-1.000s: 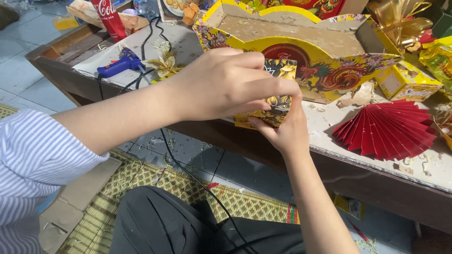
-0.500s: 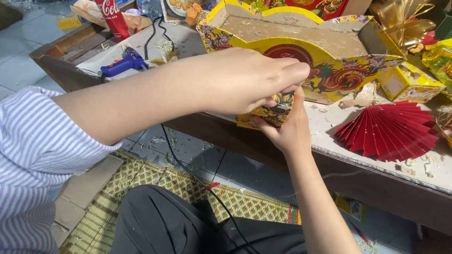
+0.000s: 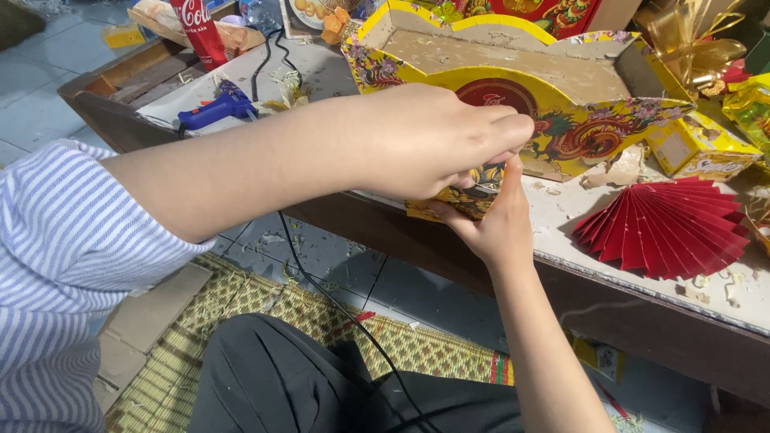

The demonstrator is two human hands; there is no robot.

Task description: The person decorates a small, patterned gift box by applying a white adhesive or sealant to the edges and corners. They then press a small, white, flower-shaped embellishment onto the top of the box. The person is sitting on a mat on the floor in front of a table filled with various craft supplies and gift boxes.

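Observation:
My left hand (image 3: pixel 433 140) reaches across from the left and pinches the top of a small yellow and black patterned paper piece (image 3: pixel 469 196) at the table's front edge. From below, my right hand (image 3: pixel 497 224) holds the same piece, thumb raised against it. The piece is mostly hidden by both hands. Just behind stands a large yellow cardboard tray (image 3: pixel 561 104) with a scalloped rim, red medallion and dragon pattern.
A red folded paper fan (image 3: pixel 666 228) lies on the table (image 3: pixel 561 216) at the right, a small yellow box (image 3: pixel 698 148) beyond it. A blue glue gun (image 3: pixel 216 108) with a black cord (image 3: pixel 321 281) and a red can (image 3: pixel 196 32) sit at the left. A woven mat (image 3: pixel 265 313) covers the floor.
My left hand has slid to the right over the paper piece, covering more of it. My right hand stays under it in nearly the same place.

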